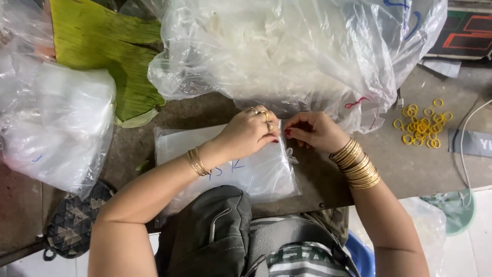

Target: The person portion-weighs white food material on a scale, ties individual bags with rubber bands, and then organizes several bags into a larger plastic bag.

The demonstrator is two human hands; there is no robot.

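The left hand point(249, 132), ringed fingers curled, pinched the top edge of a flat clear plastic bag point(256, 174) lying at six o'clock on the table; the right hand point(313, 131) pinched the same edge just beside it. The bag's mouth looked only partly dealt with. At three o'clock lay loose yellow rubber bands point(423, 124) on the worn brown tabletop point(400, 164); pale floor showed below.

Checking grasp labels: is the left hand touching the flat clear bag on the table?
Touching: the head view shows the left hand resting on the flat clear bag's top edge, fingers pinching it.
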